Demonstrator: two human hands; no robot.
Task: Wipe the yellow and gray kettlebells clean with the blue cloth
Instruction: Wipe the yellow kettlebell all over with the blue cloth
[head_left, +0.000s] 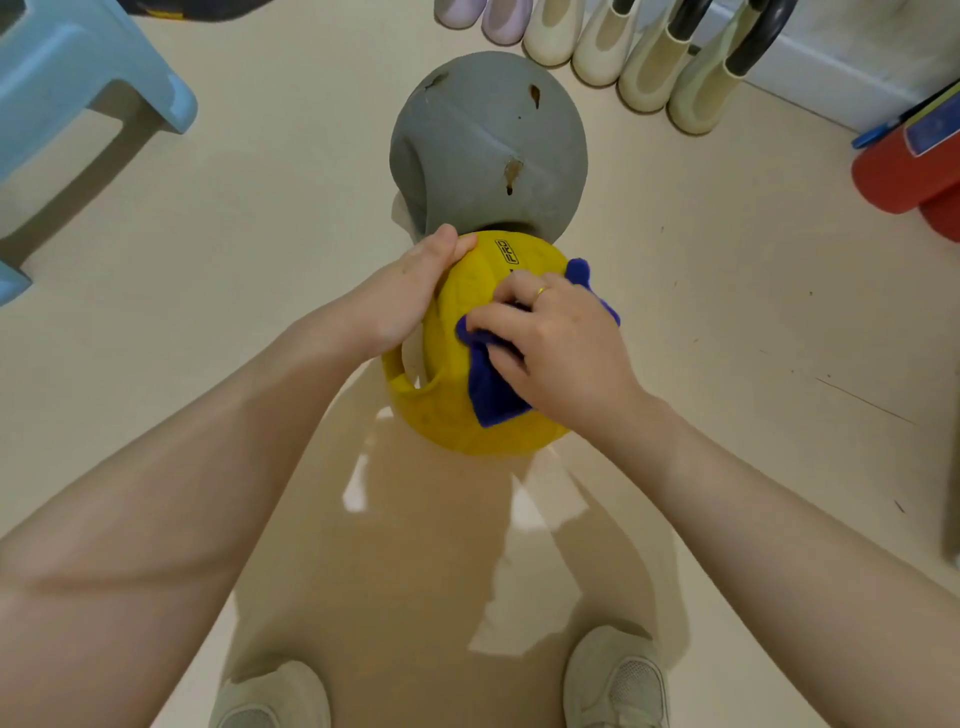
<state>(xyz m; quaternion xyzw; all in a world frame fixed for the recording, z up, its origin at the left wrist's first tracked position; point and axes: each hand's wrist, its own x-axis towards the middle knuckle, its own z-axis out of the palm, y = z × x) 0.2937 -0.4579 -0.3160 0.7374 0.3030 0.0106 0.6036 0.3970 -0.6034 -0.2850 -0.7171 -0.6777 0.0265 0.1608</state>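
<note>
Looks like the yellow kettlebell (467, 384) is the one being wiped right now. It sits on the floor (727, 364), touching the gray kettlebell (488, 140) behind it. The right hand (550, 343) has its fingers curled on the blue cloth (491, 389), pressing it onto the top, while the left hand (410, 296) grips the yellow bell's side to steady it. I'd guess the gray one is next, rust spots and all. A row of boots (644, 57) and a blue stool (88, 98) stand well apart, nothing blocking.

Two kettlebells, one yellow kettlebell (467, 415) and one gray kettlebell (488, 140), one blue cloth (493, 389), two hands, left hand (410, 296), right hand (556, 343), one blue stool (78, 104), two shoes (618, 680)
</note>
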